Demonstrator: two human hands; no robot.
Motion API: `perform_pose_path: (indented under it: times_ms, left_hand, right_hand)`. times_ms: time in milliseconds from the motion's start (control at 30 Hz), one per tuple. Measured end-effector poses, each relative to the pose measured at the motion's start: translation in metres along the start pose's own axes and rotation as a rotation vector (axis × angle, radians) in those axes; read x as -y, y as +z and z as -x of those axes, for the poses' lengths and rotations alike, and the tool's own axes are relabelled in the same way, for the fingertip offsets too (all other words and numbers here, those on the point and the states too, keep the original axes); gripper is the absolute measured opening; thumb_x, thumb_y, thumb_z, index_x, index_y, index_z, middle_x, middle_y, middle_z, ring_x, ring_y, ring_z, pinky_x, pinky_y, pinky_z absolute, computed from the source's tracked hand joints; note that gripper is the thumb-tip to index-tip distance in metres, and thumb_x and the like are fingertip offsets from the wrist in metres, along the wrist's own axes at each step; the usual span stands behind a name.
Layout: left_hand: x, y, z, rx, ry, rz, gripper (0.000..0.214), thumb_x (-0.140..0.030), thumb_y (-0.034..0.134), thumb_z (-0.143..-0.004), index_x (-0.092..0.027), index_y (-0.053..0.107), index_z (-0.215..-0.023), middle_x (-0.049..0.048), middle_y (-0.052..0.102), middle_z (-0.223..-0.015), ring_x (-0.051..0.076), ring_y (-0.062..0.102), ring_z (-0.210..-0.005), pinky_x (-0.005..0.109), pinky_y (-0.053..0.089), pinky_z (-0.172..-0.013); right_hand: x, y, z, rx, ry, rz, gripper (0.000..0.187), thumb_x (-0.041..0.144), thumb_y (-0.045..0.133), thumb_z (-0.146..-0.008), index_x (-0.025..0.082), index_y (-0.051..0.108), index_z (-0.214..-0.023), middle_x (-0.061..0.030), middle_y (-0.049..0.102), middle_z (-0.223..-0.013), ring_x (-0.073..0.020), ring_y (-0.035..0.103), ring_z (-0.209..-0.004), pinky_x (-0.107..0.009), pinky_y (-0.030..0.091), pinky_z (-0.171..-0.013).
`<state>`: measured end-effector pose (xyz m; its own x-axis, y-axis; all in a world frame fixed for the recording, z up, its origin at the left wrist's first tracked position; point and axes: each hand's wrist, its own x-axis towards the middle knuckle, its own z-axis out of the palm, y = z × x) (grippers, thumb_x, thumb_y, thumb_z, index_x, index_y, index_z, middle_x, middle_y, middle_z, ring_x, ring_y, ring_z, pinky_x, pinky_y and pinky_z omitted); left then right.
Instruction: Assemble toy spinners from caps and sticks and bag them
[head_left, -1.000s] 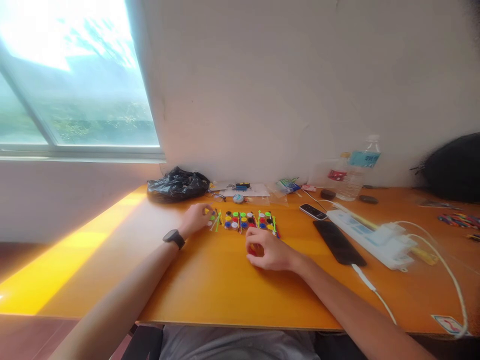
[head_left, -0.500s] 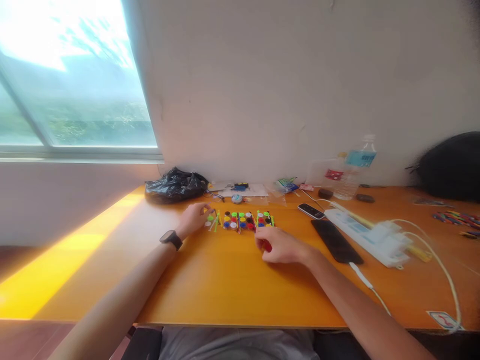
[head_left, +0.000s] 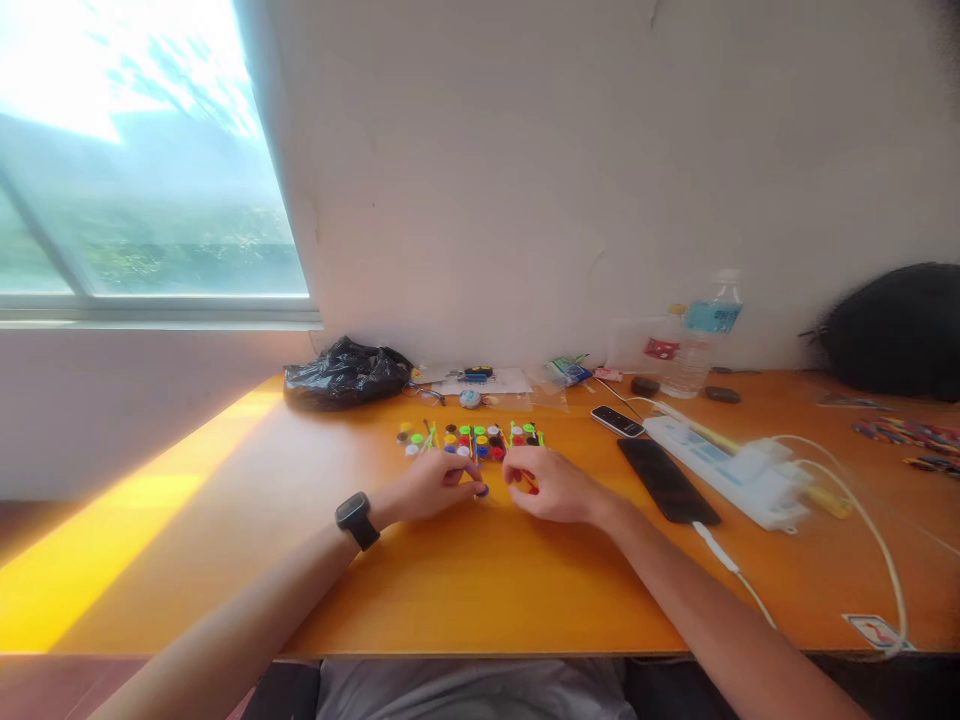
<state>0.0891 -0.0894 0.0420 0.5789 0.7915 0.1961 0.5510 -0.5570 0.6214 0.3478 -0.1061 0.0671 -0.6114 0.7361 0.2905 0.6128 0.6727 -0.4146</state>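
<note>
Blue piece: small round dark-blue disc (head_left: 482, 491), at the fingertips of the left hand, about midway between the desk's near and far edges; whether it touches the desktop cannot be told.
Left hand (head_left: 435, 488): thumb and fingers pinched on the blue disc; black wristwatch (head_left: 358, 520) with a dark strap on the wrist.
Red piece: small glossy red piece (head_left: 533, 490), mostly hidden within the right hand; full shape not readable.
Right hand (head_left: 553, 486): fingers curled around the red piece, just beside the left hand, the two apart; firmness of grip cannot be told.
Assorted parts: small round discs (head_left: 480, 431) in green, white, red, yellow, black and blue, set in clusters beyond both hands, toward the desk's far edge; thin green and dark sticks (head_left: 430, 436) lie among them, some parts covered by the hands.
Desk: orange-brown wooden desk (head_left: 450, 600), strip of sunlight along its left edge.
Far edge, left to right: crumpled glossy black plastic bag (head_left: 347, 373) near the far left corner; white paper sheet (head_left: 514, 380); blue-and-green packet (head_left: 570, 371); clear bottle with blue label (head_left: 712, 317).
Right half: black flat phone (head_left: 667, 480), white cable (head_left: 714, 546) at its near end; white power strip (head_left: 694, 455) just beside it.
Far right corner: rounded black bag (head_left: 896, 335).
</note>
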Motion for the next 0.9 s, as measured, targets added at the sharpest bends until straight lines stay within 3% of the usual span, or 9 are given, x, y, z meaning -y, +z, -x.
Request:
perform_pose_path:
  times_ms: [167, 367, 667, 767, 900]
  left_hand:
    - [0.001, 0.010, 0.001, 0.069, 0.071, 0.027, 0.034, -0.052, 0.065, -0.094, -0.021, 0.079, -0.097, -0.0045, 0.043, -0.061, 0.011, 0.035, -0.058, 0.025, 0.025, -0.055]
    - [0.008, 0.011, 0.001, 0.070, 0.120, 0.058, 0.042, -0.057, 0.063, -0.096, -0.018, 0.079, -0.097, -0.0034, 0.046, -0.061, 0.011, 0.036, -0.059, 0.024, 0.028, -0.056]
    - [0.001, 0.009, -0.001, 0.117, 0.061, -0.001, 0.035, -0.050, 0.067, -0.093, -0.017, 0.075, -0.082, 0.0003, 0.057, -0.065, 0.012, 0.043, -0.061, 0.023, 0.030, -0.055]
    - [-0.002, 0.010, 0.000, 0.090, 0.049, -0.040, 0.028, -0.045, 0.068, -0.092, -0.019, 0.076, -0.085, 0.0011, 0.062, -0.069, 0.012, 0.048, -0.062, 0.023, 0.031, -0.057]
    - [-0.007, 0.011, 0.002, 0.059, 0.043, -0.113, 0.027, -0.044, 0.068, -0.092, -0.020, 0.075, -0.082, 0.0004, 0.061, -0.065, 0.012, 0.048, -0.060, 0.024, 0.029, -0.055]
  right_hand:
    - [0.002, 0.010, -0.002, 0.013, -0.051, -0.051, 0.007, 0.018, 0.065, -0.088, 0.020, 0.072, -0.087, -0.0032, 0.070, -0.087, -0.0176, 0.061, -0.080, -0.026, 0.044, -0.071]
    - [0.002, 0.020, -0.003, 0.036, -0.119, -0.084, 0.013, 0.020, 0.064, -0.094, 0.021, 0.077, -0.093, -0.0052, 0.074, -0.093, -0.0201, 0.065, -0.088, -0.030, 0.047, -0.080]
    - [-0.001, 0.027, -0.004, 0.043, -0.115, -0.053, 0.013, 0.019, 0.064, -0.092, 0.021, 0.073, -0.083, -0.0032, 0.071, -0.086, -0.0190, 0.063, -0.083, -0.029, 0.045, -0.077]
    - [0.004, 0.022, -0.004, -0.001, -0.061, -0.063, 0.005, 0.023, 0.069, -0.089, 0.021, 0.072, -0.093, -0.0015, 0.068, -0.086, -0.0173, 0.062, -0.080, -0.027, 0.043, -0.074]
    - [0.012, 0.019, -0.004, -0.031, -0.004, -0.168, 0.016, 0.036, 0.067, -0.095, 0.021, 0.070, -0.097, -0.0004, 0.067, -0.083, -0.0153, 0.059, -0.074, -0.026, 0.042, -0.068]
